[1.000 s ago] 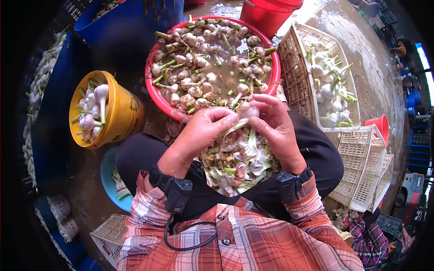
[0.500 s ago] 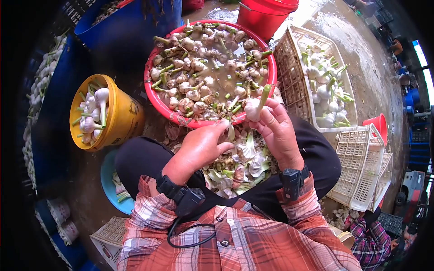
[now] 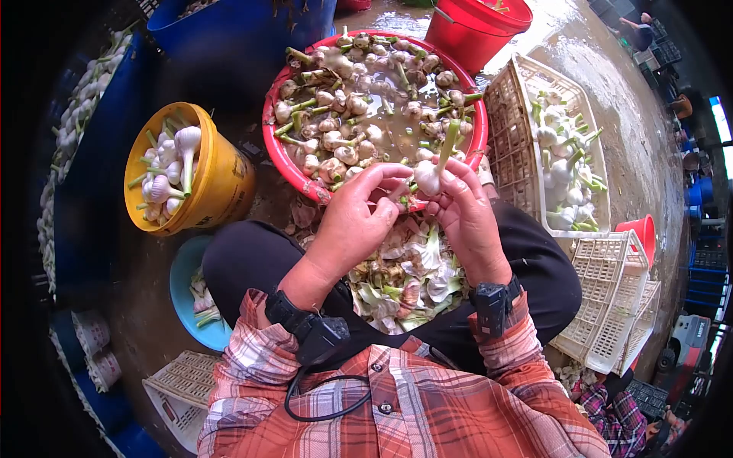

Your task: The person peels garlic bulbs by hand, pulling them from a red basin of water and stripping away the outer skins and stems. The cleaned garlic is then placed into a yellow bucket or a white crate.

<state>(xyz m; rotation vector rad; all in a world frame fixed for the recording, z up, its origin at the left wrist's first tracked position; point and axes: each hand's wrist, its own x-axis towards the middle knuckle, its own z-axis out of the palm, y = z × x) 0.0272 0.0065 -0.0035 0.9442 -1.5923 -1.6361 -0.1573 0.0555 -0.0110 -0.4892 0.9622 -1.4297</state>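
A white garlic bulb (image 3: 429, 178) with an upright green stem is held between the thumb and fingers of my right hand (image 3: 467, 225), over the near rim of a red basin (image 3: 269, 145). My left hand (image 3: 350, 229) is just left of that bulb, thumb and fingers pinched together; a pale scrap shows at the fingertips, too small to name. Many unpeeled garlic bulbs (image 3: 334, 140) with cut stems float in the basin's murky water. Between my legs, below both hands, lies a heap of peeled garlic skins (image 3: 412, 282).
On the left stand a yellow bucket (image 3: 221, 187) of garlic and a light-blue basin (image 3: 179, 286). To the right are a plastic crate (image 3: 513, 137) of peeled bulbs and stacked crates (image 3: 599, 286). A red bucket (image 3: 473, 34) stands behind. Another person's plaid sleeve (image 3: 622, 420) shows at lower right.
My left hand has moved up and right, closer to the bulb in my right hand. The bulb's stem is more upright. The view has shifted, so the surroundings sit slightly further right.
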